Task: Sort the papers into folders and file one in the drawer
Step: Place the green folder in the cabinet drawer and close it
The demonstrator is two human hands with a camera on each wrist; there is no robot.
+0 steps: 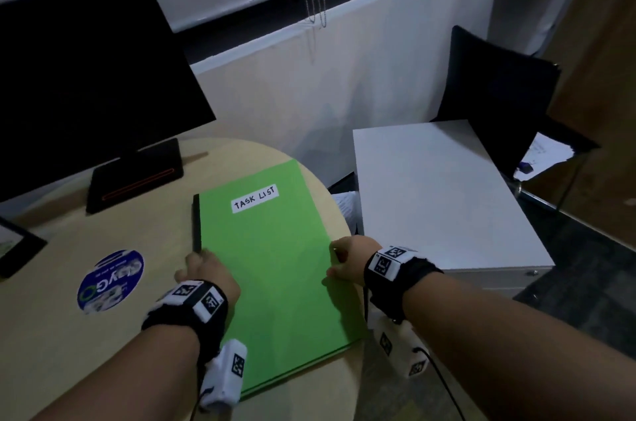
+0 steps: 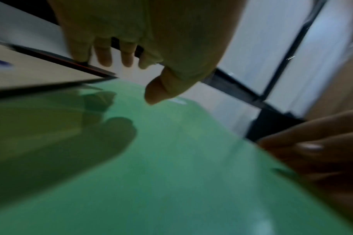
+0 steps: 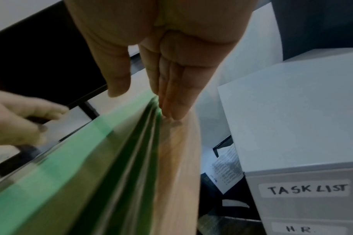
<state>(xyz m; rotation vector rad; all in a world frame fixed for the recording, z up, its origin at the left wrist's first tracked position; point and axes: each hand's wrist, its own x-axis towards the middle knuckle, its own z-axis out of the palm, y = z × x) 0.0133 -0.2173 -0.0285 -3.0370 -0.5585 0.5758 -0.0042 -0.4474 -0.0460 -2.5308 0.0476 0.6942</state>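
A green folder (image 1: 282, 265) labelled TASK LIST lies shut on the round wooden table (image 1: 69, 351), its black spine to the left. My left hand (image 1: 206, 271) hovers at the spine's near end; in the left wrist view its fingers (image 2: 127, 58) hang relaxed and its thumb stays free above the green cover (image 2: 171, 174). My right hand (image 1: 344, 259) pinches the folder's right edge, thumb (image 3: 119, 85) on the cover (image 3: 70, 167), straight fingers (image 3: 171, 103) down beside the edge. A white drawer cabinet (image 1: 447, 197) stands right of the table; its top drawer reads TASK LIST (image 3: 304, 189).
A black monitor (image 1: 86, 76) on its base (image 1: 137, 176) fills the table's far left. A round blue sticker (image 1: 110, 283) sits left of the folder. A dark chair (image 1: 499, 93) holding papers stands behind the cabinet. A lower drawer label reads H.R. (image 3: 300, 229).
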